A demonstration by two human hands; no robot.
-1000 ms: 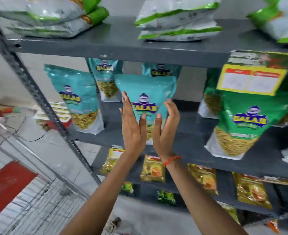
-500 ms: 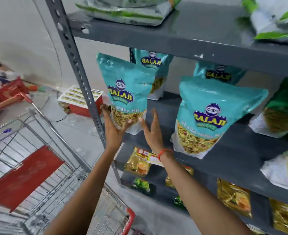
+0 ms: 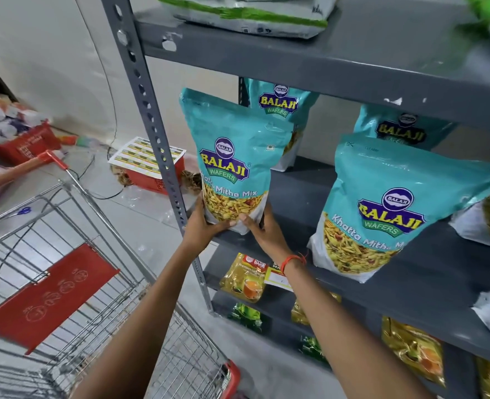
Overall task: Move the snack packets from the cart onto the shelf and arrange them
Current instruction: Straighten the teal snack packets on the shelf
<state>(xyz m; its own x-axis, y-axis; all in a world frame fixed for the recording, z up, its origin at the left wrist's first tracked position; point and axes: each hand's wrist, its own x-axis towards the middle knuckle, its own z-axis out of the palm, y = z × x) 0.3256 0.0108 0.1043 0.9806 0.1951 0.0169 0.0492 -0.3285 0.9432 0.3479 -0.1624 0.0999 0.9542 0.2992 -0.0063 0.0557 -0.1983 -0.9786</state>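
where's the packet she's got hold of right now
The held teal packet stands upright at the left end of the middle shelf, beside the corner post, both hands gripping its base.

Hands (image 3: 232, 223) now around packet (image 3: 232, 165) base

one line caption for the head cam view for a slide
Both hands steady a teal snack packet upright on the grey shelf.

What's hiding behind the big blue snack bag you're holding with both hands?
Behind the Khatta Mitha Mix packet held by the left hand and right hand stands another teal Balaji packet. Only its top and logo show; its lower part is covered.
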